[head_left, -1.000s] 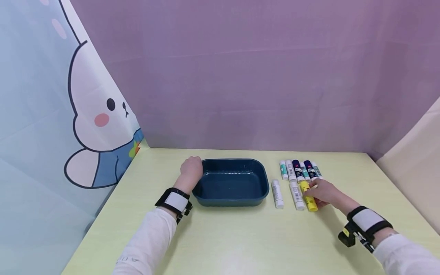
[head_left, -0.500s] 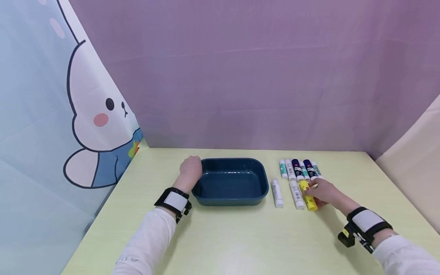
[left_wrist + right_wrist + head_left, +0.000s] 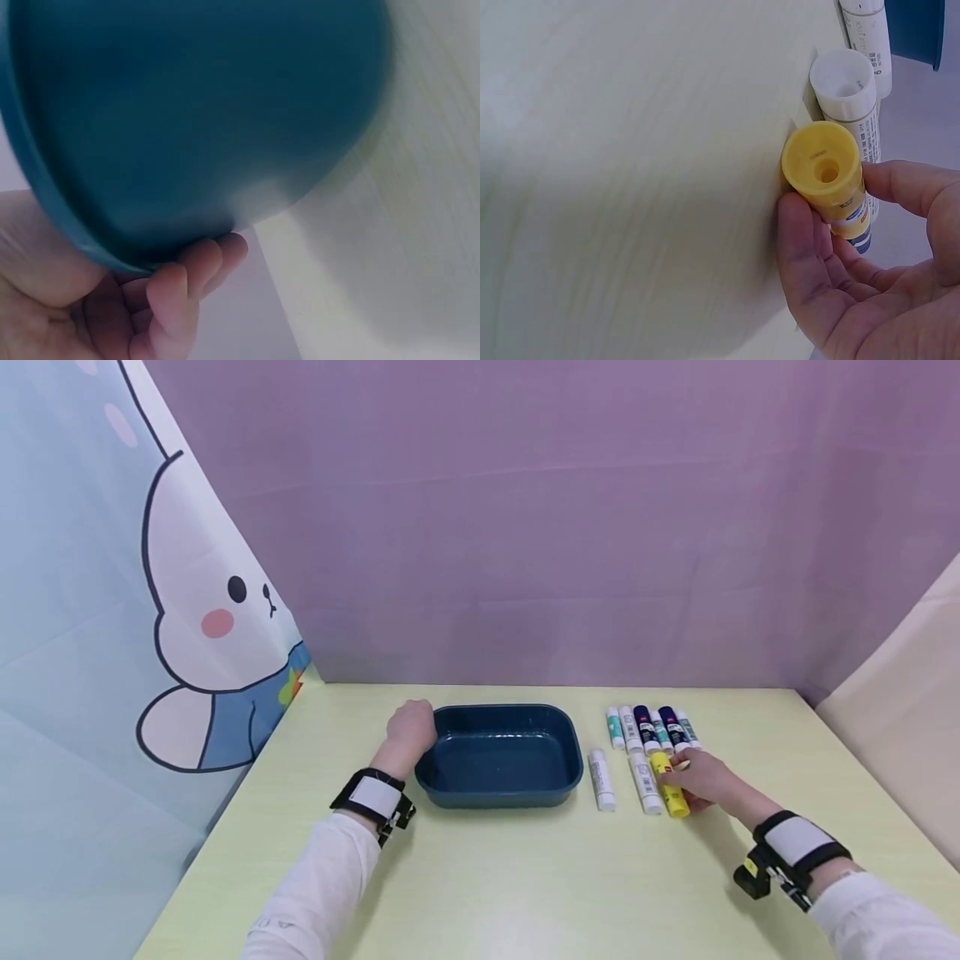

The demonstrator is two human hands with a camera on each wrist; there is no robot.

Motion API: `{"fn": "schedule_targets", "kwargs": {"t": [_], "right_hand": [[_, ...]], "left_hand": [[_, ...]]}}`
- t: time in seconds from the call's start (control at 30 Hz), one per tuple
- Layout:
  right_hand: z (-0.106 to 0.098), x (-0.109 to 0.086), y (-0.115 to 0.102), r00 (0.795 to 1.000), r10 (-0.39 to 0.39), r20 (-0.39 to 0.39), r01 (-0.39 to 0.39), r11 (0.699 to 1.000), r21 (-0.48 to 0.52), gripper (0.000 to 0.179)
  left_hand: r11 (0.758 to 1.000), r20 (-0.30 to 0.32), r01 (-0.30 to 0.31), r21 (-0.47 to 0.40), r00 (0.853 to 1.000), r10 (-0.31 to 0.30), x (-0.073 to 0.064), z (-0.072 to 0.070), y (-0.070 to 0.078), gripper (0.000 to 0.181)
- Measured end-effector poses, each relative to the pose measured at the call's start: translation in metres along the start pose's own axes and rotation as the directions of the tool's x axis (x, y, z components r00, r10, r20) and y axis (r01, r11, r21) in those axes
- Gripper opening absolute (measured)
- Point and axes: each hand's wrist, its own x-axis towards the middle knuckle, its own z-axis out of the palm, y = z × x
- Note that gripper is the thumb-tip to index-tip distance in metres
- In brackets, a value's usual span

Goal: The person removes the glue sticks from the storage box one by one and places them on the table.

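My left hand (image 3: pixel 412 724) grips the left end of a dark blue rectangular basin (image 3: pixel 498 798). In the left wrist view its curled fingers (image 3: pixel 171 289) hold the basin's rim from outside. A yellow glue stick (image 3: pixel 670 787) lies at the right of the table, and my right hand (image 3: pixel 703 777) has its thumb and fingers around it. The right wrist view shows the hollow yellow end of that glue stick (image 3: pixel 821 161) facing the camera, thumb on one side, fingers on the other. A white glue stick (image 3: pixel 646 783) lies right beside it.
Another white glue stick (image 3: pixel 602 779) lies apart, close to the basin's right side. Behind is a row of several glue sticks, white, teal-and-white and navy, including a navy one (image 3: pixel 647 727). A purple cloth (image 3: pixel 555 543) hangs at the table's far edge.
The head view has shifted very slightly. Both hands keep their places on the basin and the yellow glue stick.
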Motion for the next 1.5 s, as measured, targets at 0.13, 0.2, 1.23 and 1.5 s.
{"fn": "schedule_targets", "kwargs": {"t": [0.13, 0.2, 1.23, 1.5], "right_hand": [[-0.001, -0.002, 0.001, 1.0, -0.011, -0.005, 0.011, 1.0, -0.006, 0.055], [-0.001, -0.003, 0.001, 1.0, -0.013, -0.008, 0.013, 1.0, -0.006, 0.055], [0.04, -0.107, -0.112, 0.766, -0.577, -0.284, 0.378, 0.761, -0.527, 0.084], [0.108, -0.107, -0.153, 0.707, -0.677, -0.205, 0.486, 0.675, -0.555, 0.08]], "left_hand": [[1.0, 0.001, -0.005, -0.027, 1.0, 0.005, -0.001, -0.001, -0.001, 0.013], [0.999, -0.002, -0.009, -0.031, 1.0, 0.009, -0.001, -0.001, -0.002, 0.013], [0.938, -0.28, -0.253, -0.236, 0.942, 0.184, -0.106, -0.008, -0.031, 0.095], [0.937, -0.307, -0.344, -0.06, 0.9, 0.311, -0.138, 0.004, -0.029, 0.097]]}}
